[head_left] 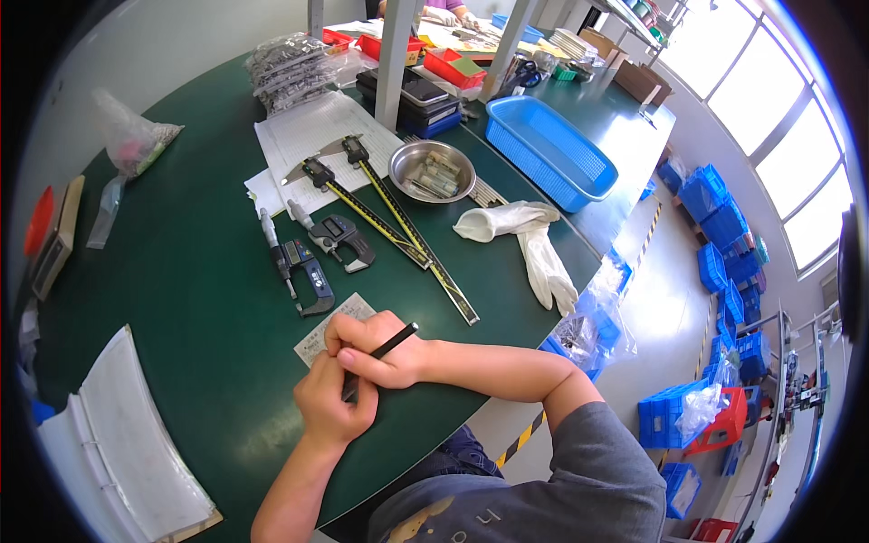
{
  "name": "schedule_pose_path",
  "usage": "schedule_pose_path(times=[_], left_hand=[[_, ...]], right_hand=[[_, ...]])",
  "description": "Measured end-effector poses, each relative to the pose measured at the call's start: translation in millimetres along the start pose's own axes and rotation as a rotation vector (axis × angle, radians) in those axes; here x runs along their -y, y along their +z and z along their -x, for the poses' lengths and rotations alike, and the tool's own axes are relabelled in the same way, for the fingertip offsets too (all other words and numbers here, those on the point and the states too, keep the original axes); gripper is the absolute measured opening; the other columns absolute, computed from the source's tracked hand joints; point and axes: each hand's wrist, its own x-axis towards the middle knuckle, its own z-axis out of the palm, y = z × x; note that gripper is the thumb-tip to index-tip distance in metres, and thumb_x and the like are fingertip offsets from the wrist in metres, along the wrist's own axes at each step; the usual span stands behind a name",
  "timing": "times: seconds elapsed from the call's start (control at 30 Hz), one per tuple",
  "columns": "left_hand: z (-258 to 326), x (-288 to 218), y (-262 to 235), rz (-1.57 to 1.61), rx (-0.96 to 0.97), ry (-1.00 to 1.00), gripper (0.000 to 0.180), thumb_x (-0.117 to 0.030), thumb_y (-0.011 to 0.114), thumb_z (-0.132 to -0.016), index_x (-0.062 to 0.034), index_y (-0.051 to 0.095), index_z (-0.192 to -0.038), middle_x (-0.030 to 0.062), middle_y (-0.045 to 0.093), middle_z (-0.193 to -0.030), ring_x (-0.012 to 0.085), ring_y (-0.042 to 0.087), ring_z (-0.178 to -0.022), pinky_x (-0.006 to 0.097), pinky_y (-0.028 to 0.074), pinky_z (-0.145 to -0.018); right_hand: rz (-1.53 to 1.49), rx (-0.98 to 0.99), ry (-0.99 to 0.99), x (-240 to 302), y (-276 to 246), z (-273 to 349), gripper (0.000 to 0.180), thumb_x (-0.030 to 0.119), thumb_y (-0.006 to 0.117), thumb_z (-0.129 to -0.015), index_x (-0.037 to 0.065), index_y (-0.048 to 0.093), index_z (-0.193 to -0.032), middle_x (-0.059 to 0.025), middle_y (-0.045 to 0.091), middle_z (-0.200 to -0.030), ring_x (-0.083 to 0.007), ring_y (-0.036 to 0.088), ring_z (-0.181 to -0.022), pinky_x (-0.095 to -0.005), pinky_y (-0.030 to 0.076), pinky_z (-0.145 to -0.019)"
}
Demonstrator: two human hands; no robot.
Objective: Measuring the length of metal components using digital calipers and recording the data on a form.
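A black pen [396, 340] sticks out of my right hand [385, 348], its fingers closed round it and its tip hidden. My left hand [330, 398] is closed and presses against the right one; what its fingers hold, if anything, is hidden. Both hands rest over a small printed paper slip [319, 340] on the green table [208, 362], covering its lower part. Just beyond lie two digital micrometers [308, 281] [339, 237]. To their right two digital calipers [385, 217] [416, 235] lie slantwise, their jaws on paper sheets [299, 136].
A metal bowl [462, 185] holds small cylindrical pieces. White gloves [534, 240] and a blue basket [588, 172] are at the right. An open binder [136, 443] lies near left. Bagged parts [290, 68] and red trays [453, 72] stand behind, near a grey post [394, 63]. Another person's gloved hands [442, 15] show far back.
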Motion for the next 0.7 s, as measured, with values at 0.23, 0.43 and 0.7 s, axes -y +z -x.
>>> schedule_pose_path(times=[0.23,0.43,0.7], left_hand=[[-13,-14,-9,-0.088,0.142,-0.003,0.019,-0.017,0.063,-0.06,-0.0083,0.047,-0.052,0.005,0.047,-0.047,0.0239,0.049,-0.041,0.033,0.039,-0.039],[-16,5,-23,-0.218,0.103,-0.09,0.017,-0.013,0.061,-0.064,-0.0062,0.048,-0.056,0.0061,0.052,-0.059,0.023,0.049,-0.042,0.033,0.038,-0.038],[-11,12,-2,-0.345,0.261,0.161,0.024,-0.016,0.06,-0.067,-0.0028,0.057,-0.087,0.01,0.056,-0.097,0.0195,0.056,-0.048,0.03,0.046,-0.044]], right_hand=[[-0.296,-0.027,-0.04,9,-15,-3,0.019,0.019,0.042,-0.076,0.002,0.048,-0.082,-0.009,0.053,-0.064,-0.0195,0.052,-0.052,-0.0284,0.04,-0.047],[-0.571,-0.373,0.287,-3,-52,-3,0.046,0.039,0.032,-0.088,-0.003,0.046,-0.097,-0.0105,0.057,-0.068,-0.0122,0.05,-0.046,-0.0208,0.038,-0.041],[-0.495,-0.358,0.469,-13,-34,-18,0.007,0.006,0.055,-0.08,0.003,0.049,-0.078,0.0017,0.042,-0.055,-0.0022,0.035,-0.045,-0.0188,0.027,-0.041]])
